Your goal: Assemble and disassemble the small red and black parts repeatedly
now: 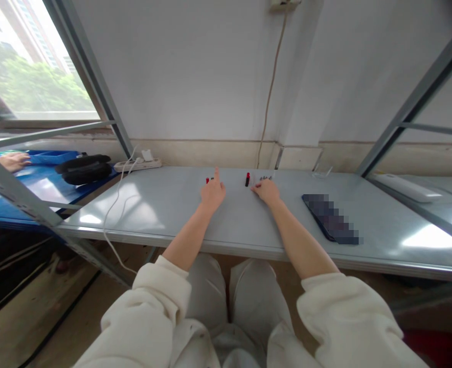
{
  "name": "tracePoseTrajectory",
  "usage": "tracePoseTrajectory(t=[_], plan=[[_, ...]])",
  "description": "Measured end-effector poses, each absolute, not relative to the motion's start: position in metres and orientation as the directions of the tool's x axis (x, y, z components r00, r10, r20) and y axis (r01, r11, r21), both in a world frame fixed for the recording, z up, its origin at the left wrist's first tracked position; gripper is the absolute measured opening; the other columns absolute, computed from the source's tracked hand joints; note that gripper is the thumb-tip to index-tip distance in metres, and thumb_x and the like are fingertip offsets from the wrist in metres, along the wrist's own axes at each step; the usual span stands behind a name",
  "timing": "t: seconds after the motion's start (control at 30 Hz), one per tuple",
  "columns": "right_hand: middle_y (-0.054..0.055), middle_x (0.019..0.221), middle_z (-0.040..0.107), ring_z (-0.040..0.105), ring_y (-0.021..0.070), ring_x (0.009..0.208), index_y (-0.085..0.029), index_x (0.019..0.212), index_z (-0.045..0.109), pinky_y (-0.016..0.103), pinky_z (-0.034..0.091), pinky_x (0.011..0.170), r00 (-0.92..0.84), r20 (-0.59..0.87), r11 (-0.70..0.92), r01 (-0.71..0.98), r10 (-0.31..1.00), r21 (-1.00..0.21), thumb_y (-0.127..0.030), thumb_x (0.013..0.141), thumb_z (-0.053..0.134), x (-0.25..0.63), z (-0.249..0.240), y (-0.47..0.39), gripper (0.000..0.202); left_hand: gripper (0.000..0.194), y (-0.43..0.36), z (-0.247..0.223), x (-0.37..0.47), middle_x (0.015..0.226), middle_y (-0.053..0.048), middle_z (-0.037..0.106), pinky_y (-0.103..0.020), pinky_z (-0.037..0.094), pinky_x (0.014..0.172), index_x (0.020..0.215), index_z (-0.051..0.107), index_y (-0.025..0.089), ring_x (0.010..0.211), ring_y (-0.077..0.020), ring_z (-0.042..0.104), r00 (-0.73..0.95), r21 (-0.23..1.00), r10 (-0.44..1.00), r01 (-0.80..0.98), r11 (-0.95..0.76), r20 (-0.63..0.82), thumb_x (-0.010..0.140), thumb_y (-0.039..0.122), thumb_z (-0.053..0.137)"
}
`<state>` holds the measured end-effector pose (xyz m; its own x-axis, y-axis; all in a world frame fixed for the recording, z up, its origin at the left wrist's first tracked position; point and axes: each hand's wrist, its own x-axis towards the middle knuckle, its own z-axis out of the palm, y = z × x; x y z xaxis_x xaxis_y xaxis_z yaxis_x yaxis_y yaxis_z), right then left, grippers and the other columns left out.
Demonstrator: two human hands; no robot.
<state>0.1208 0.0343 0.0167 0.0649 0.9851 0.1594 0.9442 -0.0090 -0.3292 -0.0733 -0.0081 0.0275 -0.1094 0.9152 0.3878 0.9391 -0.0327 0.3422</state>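
My left hand (213, 194) lies over the table with its index finger stretched out toward the wall; its other fingers are partly hidden. Just beyond it, a small red piece (207, 181) shows, largely covered by the hand. My right hand (268, 191) rests on the tabletop, thumb and fingertips drawn together at its left side; anything between them is too small to make out. Close to those fingertips is a small red and black cylinder (247, 179), its kind unclear. Several tiny dark pieces (266, 178) sit in a row behind the right hand.
On the grey table (241, 225), a dark phone (329, 220) lies right of my right arm. A power strip (143, 164) with a white cable is at the back left. Metal posts frame both sides. Another person's hand (14, 161) is at the blue table far left.
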Motion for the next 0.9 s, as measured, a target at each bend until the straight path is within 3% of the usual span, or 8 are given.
tracePoseTrajectory(t=[0.13, 0.33, 0.5, 0.67, 0.77, 0.9], plan=[[0.014, 0.095, 0.065, 0.06, 0.0229, 0.093, -0.014, 0.091, 0.068, 0.03, 0.044, 0.075, 0.096, 0.138, -0.051, 0.954, 0.986, -0.295, -0.039, 0.077, 0.057, 0.12, 0.02, 0.029, 0.031, 0.061, -0.007, 0.029, -0.078, 0.096, -0.017, 0.062, -0.034, 0.044, 0.076, 0.141, 0.015, 0.014, 0.087, -0.0254, 0.061, -0.143, 0.359, 0.921, 0.933, 0.004, 0.361, 0.085, 0.027, 0.037], [0.021, 0.103, 0.061, 0.058, 0.0273, 0.098, -0.007, 0.11, 0.053, 0.032, 0.044, 0.074, 0.113, 0.162, -0.068, 0.964, 0.98, -0.256, -0.037, 0.076, 0.059, 0.113, 0.03, 0.016, 0.046, 0.06, -0.007, 0.03, -0.079, 0.098, -0.018, 0.062, -0.037, 0.045, 0.075, 0.14, 0.019, 0.013, 0.088, -0.0287, 0.061, -0.151, 0.36, 0.924, 0.933, 0.015, 0.352, 0.084, 0.027, 0.038], [0.015, 0.093, 0.064, 0.059, 0.0248, 0.091, -0.014, 0.092, 0.058, 0.03, 0.042, 0.071, 0.012, 0.191, 0.038, 0.965, 0.982, -0.258, -0.04, 0.079, 0.054, 0.109, 0.031, 0.017, 0.03, 0.058, -0.006, 0.027, -0.08, 0.099, -0.019, 0.061, -0.036, 0.045, 0.076, 0.138, 0.023, 0.012, 0.09, -0.0282, 0.061, -0.152, 0.349, 0.926, 0.937, 0.023, 0.347, 0.085, 0.028, 0.038], [0.009, 0.082, 0.064, 0.059, 0.0202, 0.081, -0.016, 0.079, 0.059, 0.026, 0.04, 0.066, -0.111, 0.218, 0.163, 0.957, 0.97, -0.239, -0.039, 0.078, 0.054, 0.107, 0.026, 0.023, 0.023, 0.043, -0.002, 0.022, -0.084, 0.098, -0.018, 0.062, -0.035, 0.044, 0.076, 0.126, 0.041, 0.013, 0.091, -0.0267, 0.06, -0.138, 0.344, 0.94, 0.939, 0.023, 0.312, 0.085, 0.021, 0.034], [0.007, 0.078, 0.064, 0.058, 0.0174, 0.076, -0.017, 0.075, 0.058, 0.024, 0.038, 0.064, -0.206, 0.224, 0.259, 0.935, 0.953, -0.241, -0.037, 0.079, 0.054, 0.103, 0.024, 0.023, 0.021, 0.033, 0.004, 0.021, -0.085, 0.096, -0.014, 0.063, -0.032, 0.044, 0.076, 0.113, 0.05, 0.016, 0.09, -0.0225, 0.06, -0.12, 0.428, 0.936, 0.903, -0.036, 0.332, 0.084, 0.016, 0.034], [0.005, 0.072, 0.062, 0.055, 0.013, 0.067, -0.016, 0.075, 0.058, 0.021, 0.037, 0.061, -0.282, 0.249, 0.36, 0.859, 0.926, -0.364, -0.038, 0.081, 0.049, 0.093, 0.025, 0.019, 0.025, 0.023, 0.011, 0.019, -0.078, 0.083, -0.006, 0.065, -0.023, 0.044, 0.066, 0.103, 0.052, 0.017, 0.068, -0.0113, 0.059, -0.031, 0.73, 0.947, 0.645, -0.226, 0.321, 0.084, 0.016, 0.039]])
